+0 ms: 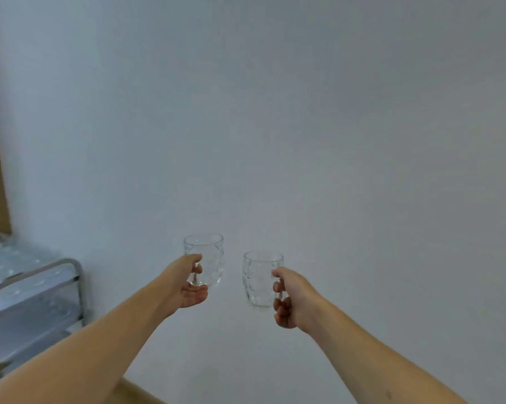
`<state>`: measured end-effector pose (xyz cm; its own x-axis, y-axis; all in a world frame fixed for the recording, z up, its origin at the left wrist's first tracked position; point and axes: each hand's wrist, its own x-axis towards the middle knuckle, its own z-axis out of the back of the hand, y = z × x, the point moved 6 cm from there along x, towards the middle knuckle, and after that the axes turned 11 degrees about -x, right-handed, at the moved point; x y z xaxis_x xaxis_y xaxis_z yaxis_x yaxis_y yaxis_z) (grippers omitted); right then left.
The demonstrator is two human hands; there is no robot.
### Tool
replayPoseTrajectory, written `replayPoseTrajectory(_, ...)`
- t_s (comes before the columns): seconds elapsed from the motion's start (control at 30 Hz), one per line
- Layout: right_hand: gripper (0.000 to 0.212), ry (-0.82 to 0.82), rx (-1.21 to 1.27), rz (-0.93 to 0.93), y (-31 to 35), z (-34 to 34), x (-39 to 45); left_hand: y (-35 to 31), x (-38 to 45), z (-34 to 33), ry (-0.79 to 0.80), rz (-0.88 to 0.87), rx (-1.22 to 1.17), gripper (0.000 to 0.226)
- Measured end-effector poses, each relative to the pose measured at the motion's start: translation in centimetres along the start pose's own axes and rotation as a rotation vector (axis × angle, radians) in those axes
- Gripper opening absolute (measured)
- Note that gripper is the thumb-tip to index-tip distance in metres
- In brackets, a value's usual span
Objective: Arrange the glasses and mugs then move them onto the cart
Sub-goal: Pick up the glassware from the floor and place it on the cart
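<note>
Now we are mid-carry: our left hand (pixel 187 287) grips one glass mug (pixel 206 259) by its handle, our right hand (pixel 292 301) another mug (pixel 260 279), fingers curled round each. Next we judge both must swing left of our fingers and set down upright on the cart (pixel 33 279).

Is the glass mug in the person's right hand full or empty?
Empty: the glass mug in the right hand is clear throughout, with no liquid line.

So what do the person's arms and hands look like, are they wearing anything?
Both arms are bare as far as the picture shows: no sleeves, gloves, watch or bracelets. The left hand and right hand show no rings that I can see. The right forearm has a small dark mark near the bottom edge. No cables or markings.
</note>
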<state>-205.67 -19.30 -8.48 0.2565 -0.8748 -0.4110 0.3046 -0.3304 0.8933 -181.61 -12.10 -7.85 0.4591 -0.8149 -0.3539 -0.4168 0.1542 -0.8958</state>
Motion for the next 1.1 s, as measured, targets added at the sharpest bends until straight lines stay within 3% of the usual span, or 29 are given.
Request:
replayPoseTrajectory(0.3, 0.034, 0.291, -0.114, -0.007, 6.3, -18.1, 8.7, -5.1, 6.5, 15.7, -0.288, -0.027, -0.112, 0.028)
replayPoseTrajectory(0.6, 0.035, 0.524, -0.177, 0.023, 12.9, -34.2, 15.3, -11.8, 11.1, 27.2, -0.515, -0.068, -0.17, 0.029)
replayPoseTrajectory(0.9, 0.037, 0.73, -0.267, -0.045, 13.1, -50.7, 17.1, -12.5, 10.6, 41.2, -0.756, -0.01, -0.207, 0.03)
replayPoseTrajectory(1.1, 0.031, 0.817, -0.334, -0.066, 12.6, -62.4, 16.4, -13.3, 10.1, 51.3, -0.835, -0.007, -0.284, 0.029)
